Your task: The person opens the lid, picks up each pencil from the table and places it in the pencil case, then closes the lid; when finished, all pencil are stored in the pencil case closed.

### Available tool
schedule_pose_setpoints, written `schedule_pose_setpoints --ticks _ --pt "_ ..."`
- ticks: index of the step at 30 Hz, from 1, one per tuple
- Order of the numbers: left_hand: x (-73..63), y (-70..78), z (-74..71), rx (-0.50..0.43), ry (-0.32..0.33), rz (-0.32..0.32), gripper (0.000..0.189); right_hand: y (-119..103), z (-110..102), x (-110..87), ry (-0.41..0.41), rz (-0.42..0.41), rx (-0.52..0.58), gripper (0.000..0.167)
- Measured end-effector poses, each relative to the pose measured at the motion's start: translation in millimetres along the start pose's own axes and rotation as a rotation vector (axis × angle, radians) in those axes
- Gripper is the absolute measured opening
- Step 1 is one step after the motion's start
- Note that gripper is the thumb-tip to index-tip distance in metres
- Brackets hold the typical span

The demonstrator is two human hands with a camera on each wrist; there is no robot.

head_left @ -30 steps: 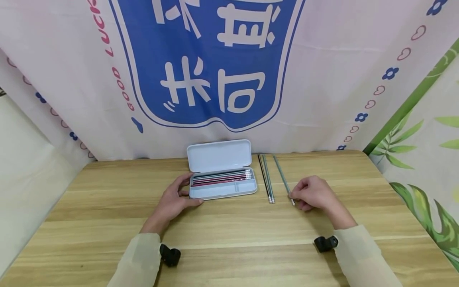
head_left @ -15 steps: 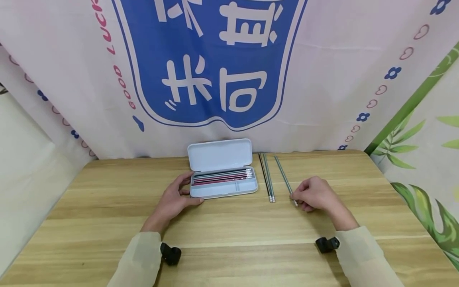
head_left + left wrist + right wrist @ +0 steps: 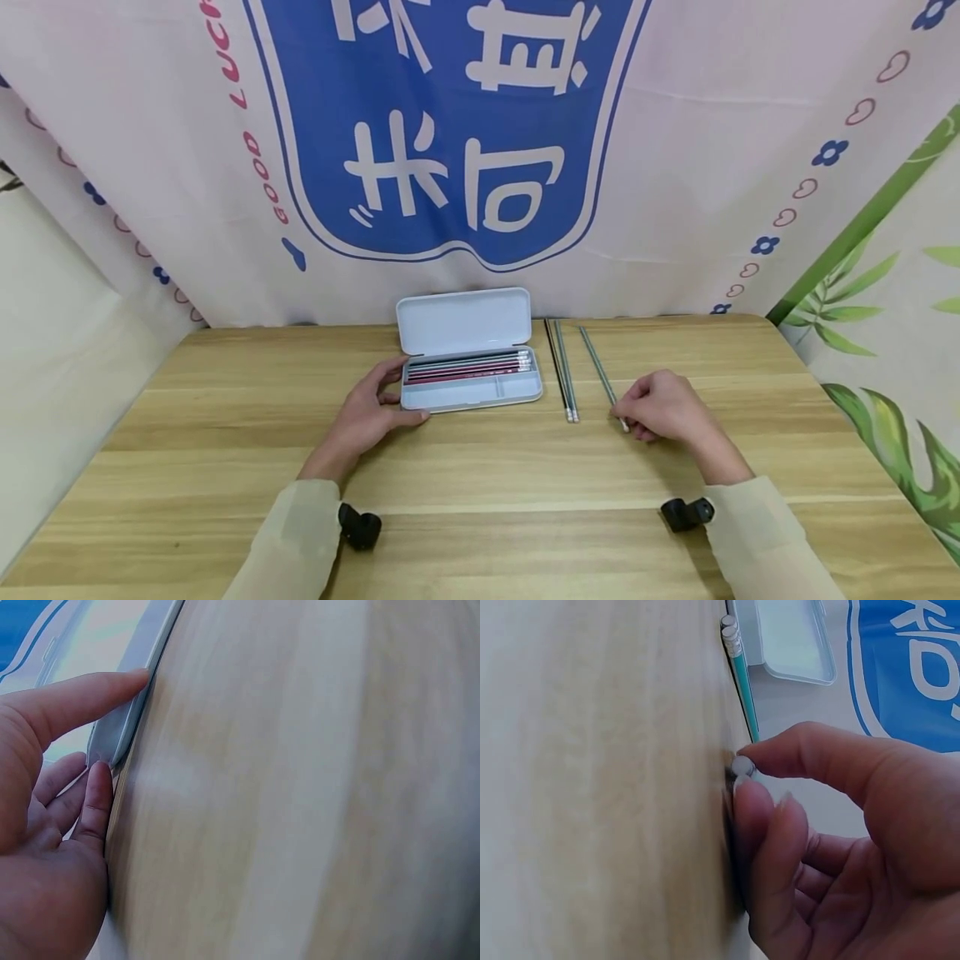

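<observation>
A light blue pencil case (image 3: 450, 398) lies with its lid (image 3: 463, 323) raised at the back of the table. Several pencils (image 3: 465, 367), dark, green and red, lie side by side in its rear compartment. My left hand (image 3: 365, 417) holds the case's left end, thumb along the front edge and fingers round the far side. Between thumb and fingers, my right hand (image 3: 660, 406) pinches a green pencil (image 3: 597, 362) near its eraser end. In the right wrist view, that pencil's round eraser (image 3: 742, 766) shows between the fingertips. Its far end points toward the back edge.
Right of the case lie a black pencil (image 3: 557, 371) and a green pencil (image 3: 566, 371), side by side, erasers toward me. A printed cloth (image 3: 675, 208) hangs behind the wooden table (image 3: 487, 533).
The head view has shifted slightly. The eraser end of the pinched pencil has edged a little to the right with my right hand. My left hand stays on the case.
</observation>
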State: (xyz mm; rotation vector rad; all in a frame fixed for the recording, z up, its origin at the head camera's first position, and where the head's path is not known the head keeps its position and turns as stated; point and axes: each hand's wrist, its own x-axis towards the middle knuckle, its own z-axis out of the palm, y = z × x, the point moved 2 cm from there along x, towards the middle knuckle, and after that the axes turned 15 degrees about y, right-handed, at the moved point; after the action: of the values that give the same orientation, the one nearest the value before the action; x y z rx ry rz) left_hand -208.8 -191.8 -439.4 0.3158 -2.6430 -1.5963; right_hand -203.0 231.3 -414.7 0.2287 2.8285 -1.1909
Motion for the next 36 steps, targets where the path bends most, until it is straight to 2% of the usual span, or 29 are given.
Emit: schedule_pose_setpoints --ticks 12,19,28,36 --pt "-0.5 -0.5 -0.9 0.006 0.009 0.004 0.094 3.0 -2.1 3.2 0.006 0.029 0.072 0.023" --pt "-0.1 1.2 -1.0 0.01 0.009 0.011 0.094 5.3 -6.5 3.1 0.002 0.046 0.155 0.027" --pt "0.5 2.0 0.0 0.012 0.002 0.013 0.094 2.8 -15.6 1.4 0.011 0.026 0.232 0.029" --pt "0.3 0.4 0.1 0.008 0.001 0.009 0.094 -4.9 -21.8 -1.2 0.038 0.0 0.255 0.029"
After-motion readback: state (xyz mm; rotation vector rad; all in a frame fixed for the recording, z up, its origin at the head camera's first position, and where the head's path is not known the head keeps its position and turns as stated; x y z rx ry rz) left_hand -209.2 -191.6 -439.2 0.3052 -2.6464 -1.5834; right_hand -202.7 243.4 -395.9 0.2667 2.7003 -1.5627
